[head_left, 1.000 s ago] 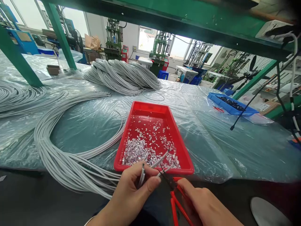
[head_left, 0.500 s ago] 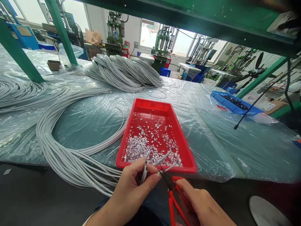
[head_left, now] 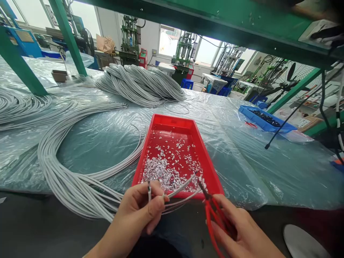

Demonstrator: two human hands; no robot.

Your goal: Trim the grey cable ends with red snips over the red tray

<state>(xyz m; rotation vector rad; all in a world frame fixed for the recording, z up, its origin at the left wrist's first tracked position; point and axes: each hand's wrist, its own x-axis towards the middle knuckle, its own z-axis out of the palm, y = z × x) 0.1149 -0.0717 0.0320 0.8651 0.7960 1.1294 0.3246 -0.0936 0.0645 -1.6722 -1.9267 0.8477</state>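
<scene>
My left hand [head_left: 138, 215] is closed on several thin grey cables in front of the red tray. One short cable end [head_left: 149, 191] with a dark tip stands up between its thumb and fingers. Other cable ends [head_left: 184, 184] stick out to the right over the tray's near rim. My right hand [head_left: 236, 227] grips red-handled scissors [head_left: 209, 213], their dark blades pointing up and left, apart from the cables. Beyond both hands lies the red tray [head_left: 208, 154], holding many small silvery scraps [head_left: 161, 170]. A long looped bundle of grey cables [head_left: 53, 154] runs to my left hand.
The plastic-covered table [head_left: 242, 172] carries a large heap of coiled cables [head_left: 142, 84] at the back. A blue tray [head_left: 268, 122] of dark parts sits at the right. Green posts [head_left: 67, 37] and a beam [head_left: 204, 21] frame the table; a black rod [head_left: 285, 123] hangs at right.
My left hand has moved left and slightly down with the cables. The scissors have come away from the cables, moving right, and now point up over the tray's near edge.
</scene>
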